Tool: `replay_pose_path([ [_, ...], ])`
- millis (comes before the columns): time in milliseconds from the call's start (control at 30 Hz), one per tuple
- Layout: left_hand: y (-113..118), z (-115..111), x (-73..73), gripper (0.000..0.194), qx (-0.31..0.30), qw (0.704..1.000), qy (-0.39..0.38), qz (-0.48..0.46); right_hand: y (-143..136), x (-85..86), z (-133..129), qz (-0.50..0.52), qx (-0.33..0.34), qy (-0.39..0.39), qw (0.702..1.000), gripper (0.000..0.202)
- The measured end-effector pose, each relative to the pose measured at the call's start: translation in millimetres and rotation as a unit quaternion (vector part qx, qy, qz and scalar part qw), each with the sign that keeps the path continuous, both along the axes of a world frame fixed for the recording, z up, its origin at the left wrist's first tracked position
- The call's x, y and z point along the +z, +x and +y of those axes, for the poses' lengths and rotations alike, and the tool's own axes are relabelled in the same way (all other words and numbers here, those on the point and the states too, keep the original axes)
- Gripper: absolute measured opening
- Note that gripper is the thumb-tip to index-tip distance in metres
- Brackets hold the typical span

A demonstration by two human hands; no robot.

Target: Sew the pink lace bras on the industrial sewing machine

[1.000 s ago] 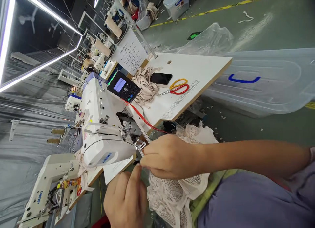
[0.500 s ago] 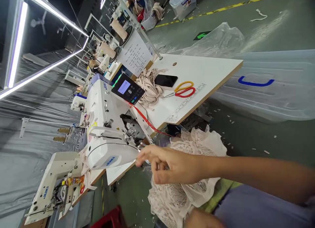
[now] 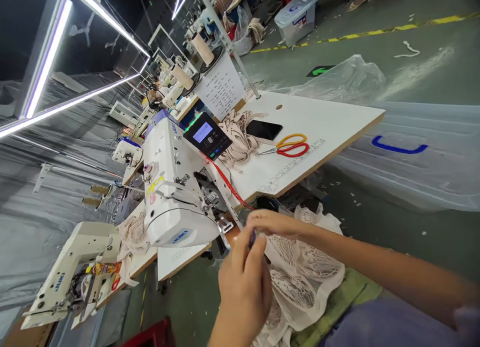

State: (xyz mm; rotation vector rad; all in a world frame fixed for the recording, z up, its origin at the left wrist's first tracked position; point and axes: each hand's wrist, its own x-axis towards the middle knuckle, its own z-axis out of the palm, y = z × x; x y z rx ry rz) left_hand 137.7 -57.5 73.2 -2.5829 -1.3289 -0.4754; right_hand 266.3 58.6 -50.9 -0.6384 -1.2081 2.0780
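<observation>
My left hand (image 3: 243,282) reaches up from the bottom edge, its thumb and fingers pinched around a small dark object (image 3: 252,238) too covered to name. My right hand (image 3: 272,222) comes in from the right with bent fingers and meets the left fingertips; whatever it grips is hidden. Both hands are in front of the needle end of a white sewing machine (image 3: 180,224). Beneath them, beige lace bra pieces (image 3: 300,267) are heaped over the lap, beside green cloth (image 3: 337,302).
On the white table (image 3: 318,112) lie scissors (image 3: 292,146), a black phone (image 3: 264,129) and a bundle of beige straps (image 3: 240,139). A control panel (image 3: 207,136) stands beside the machine. A red cord (image 3: 227,179) hangs nearby. A clear plastic bin (image 3: 423,172) is at the right.
My left hand has risen from the bottom edge to meet my right hand, now with a small dark object in its fingers. My right hand has shifted slightly right and up. The view has shifted.
</observation>
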Motion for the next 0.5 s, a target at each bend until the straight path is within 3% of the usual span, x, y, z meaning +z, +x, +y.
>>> replay_pose_path([
  [100,-8.7,26.1,2.7,0.048,0.01,0.98,0.071,0.184,35.7,-26.4,-20.1,-0.038,0.124,-0.014,0.991,0.02],
  [133,-15.8,28.6,4.0,0.043,0.006,0.975,0.074,0.212,44.0,-37.5,-21.8,-0.058,0.133,-0.034,0.989,0.021],
  [200,-34.7,25.6,9.7,0.03,-0.016,0.969,0.08,0.232,48.9,-60.0,-16.3,-0.084,0.067,-0.103,0.989,0.026],
  [333,-70.2,8.2,22.0,0.013,-0.047,0.971,0.126,0.197,3.4,-86.2,16.9,-0.082,-0.044,-0.176,0.98,0.033],
  [433,-77.0,1.0,19.0,0.017,-0.037,0.977,0.169,0.124,-44.7,-83.5,51.3,-0.043,-0.09,-0.178,0.979,0.034],
  [500,-74.6,-1.4,11.5,0.019,-0.029,0.977,0.195,0.078,-55.6,-79.3,73.7,-0.01,-0.127,-0.161,0.979,0.029],
])
